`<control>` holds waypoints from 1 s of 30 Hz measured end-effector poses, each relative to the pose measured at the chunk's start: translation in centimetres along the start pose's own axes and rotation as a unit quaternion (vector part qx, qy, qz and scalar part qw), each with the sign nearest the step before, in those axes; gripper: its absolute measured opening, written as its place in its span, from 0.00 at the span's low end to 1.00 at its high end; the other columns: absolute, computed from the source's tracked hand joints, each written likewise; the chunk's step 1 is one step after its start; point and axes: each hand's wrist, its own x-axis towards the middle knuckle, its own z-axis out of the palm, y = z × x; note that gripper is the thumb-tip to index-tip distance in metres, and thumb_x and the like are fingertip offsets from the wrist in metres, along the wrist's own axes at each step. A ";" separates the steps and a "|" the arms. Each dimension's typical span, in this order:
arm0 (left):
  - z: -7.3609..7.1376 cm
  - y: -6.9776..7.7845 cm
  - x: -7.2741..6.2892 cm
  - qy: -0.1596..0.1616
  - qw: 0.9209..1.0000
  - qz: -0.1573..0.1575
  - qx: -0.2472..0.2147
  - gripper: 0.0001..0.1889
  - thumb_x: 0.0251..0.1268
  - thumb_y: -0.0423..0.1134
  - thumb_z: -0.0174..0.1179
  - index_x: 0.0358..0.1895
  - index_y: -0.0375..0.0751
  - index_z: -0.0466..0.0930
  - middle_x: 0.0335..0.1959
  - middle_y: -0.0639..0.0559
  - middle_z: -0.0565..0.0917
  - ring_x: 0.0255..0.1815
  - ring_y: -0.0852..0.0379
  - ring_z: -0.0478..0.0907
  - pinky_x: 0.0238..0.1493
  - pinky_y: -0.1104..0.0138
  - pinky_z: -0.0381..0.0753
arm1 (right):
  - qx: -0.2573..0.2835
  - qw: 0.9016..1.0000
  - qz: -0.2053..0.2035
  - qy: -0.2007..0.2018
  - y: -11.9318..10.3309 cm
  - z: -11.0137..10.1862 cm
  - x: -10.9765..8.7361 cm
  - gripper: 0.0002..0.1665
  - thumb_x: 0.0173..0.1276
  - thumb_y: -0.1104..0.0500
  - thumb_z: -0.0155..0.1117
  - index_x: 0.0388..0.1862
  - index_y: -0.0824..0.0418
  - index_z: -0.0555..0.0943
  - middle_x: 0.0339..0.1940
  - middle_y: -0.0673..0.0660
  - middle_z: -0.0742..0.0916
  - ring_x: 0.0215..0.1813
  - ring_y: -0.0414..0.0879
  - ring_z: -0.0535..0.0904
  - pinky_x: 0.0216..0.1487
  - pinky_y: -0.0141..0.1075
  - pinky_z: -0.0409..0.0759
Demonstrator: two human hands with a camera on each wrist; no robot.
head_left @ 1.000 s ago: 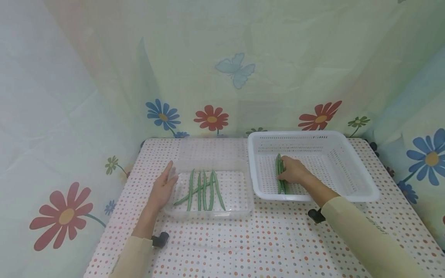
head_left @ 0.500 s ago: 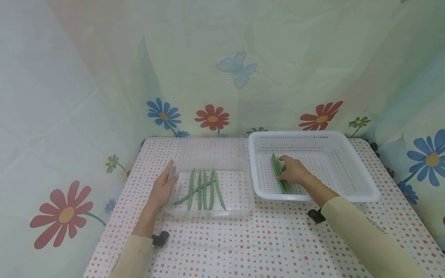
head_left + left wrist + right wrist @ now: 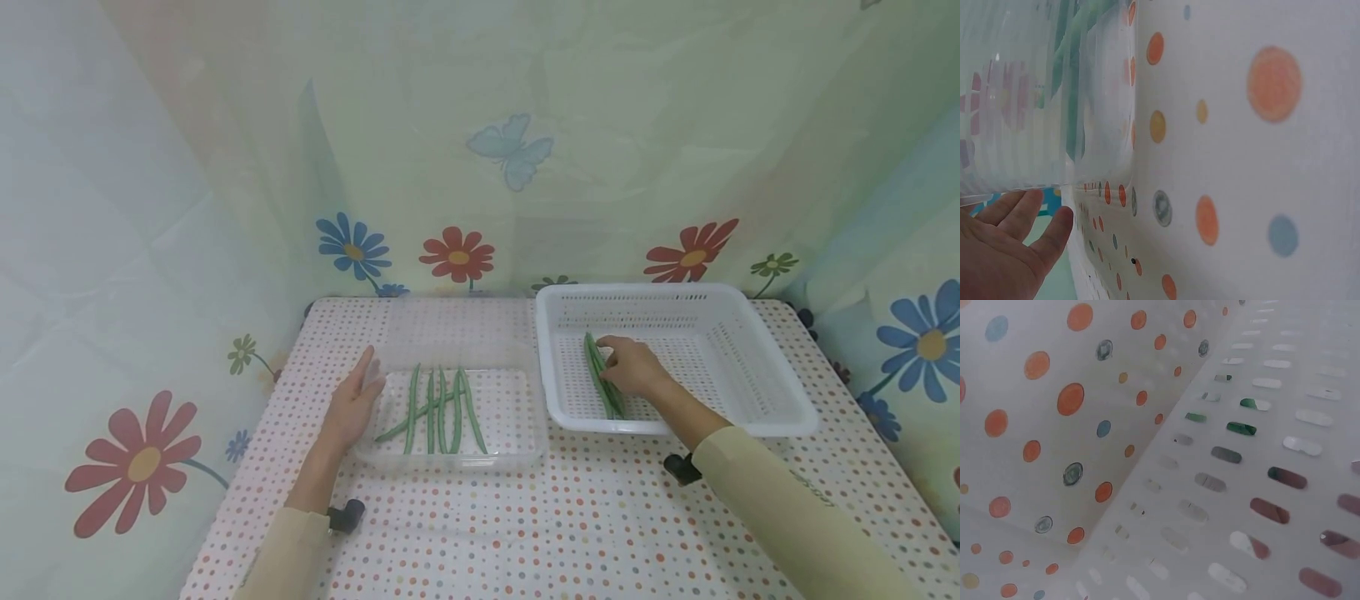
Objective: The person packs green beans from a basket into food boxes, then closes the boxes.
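My left hand [image 3: 356,407] has its fingers extended and lies against the left side of a clear plastic container [image 3: 517,408]. Several green beans [image 3: 441,417] lie in that container, one slanting across the others. In the left wrist view the fingers [image 3: 1054,237] are spread just under the container's wall. On the right, my right hand [image 3: 633,367] reaches into a white plastic basket [image 3: 787,400]. Its index finger and thumb touch a small bunch of green beans [image 3: 597,377] at the basket's left. I cannot tell whether it pinches one. The basket wall hides this hand in the right wrist view.
The container's clear lid [image 3: 461,321] stands folded back behind it. A dotted cloth [image 3: 465,533] covers the table. Floral sheets [image 3: 450,150] hang behind and at both sides. The basket's slotted wall [image 3: 1210,519] fills much of the right wrist view.
In the basket, the tops of the beans have tipped left under my right fingers, and the bunch now leans. My left hand and the beans in the container have stayed put.
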 end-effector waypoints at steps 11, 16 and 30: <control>0.1 -0.3 0.1 0.005 1.000 0.001 0.006 0.33 0.85 0.50 0.45 0.86 0.63 0.46 0.86 0.53 0.54 0.88 0.47 0.48 0.87 0.45 0.46 | 0.012 0.998 -0.025 0.061 0.0 -0.1 0.0 0.33 0.75 0.64 0.63 0.76 0.70 0.69 0.58 0.76 0.84 0.53 0.65 0.86 0.44 0.47 0.89; 0.0 -0.2 0.1 0.005 1.000 0.004 0.010 0.33 0.85 0.49 0.45 0.86 0.59 0.46 0.87 0.53 0.54 0.88 0.47 0.48 0.87 0.45 0.46 | 0.028 0.995 -0.034 0.089 -0.2 -0.3 -0.3 0.34 0.74 0.66 0.63 0.76 0.71 0.68 0.58 0.76 0.84 0.56 0.68 0.85 0.48 0.51 0.90; 0.0 0.0 0.2 0.004 1.000 -0.005 0.013 0.33 0.85 0.49 0.45 0.86 0.59 0.46 0.86 0.52 0.55 0.88 0.47 0.48 0.87 0.45 0.45 | 0.073 0.989 -0.052 0.118 -1.9 -1.0 -0.4 0.35 0.76 0.65 0.63 0.79 0.66 0.67 0.62 0.71 0.82 0.57 0.64 0.84 0.51 0.53 0.90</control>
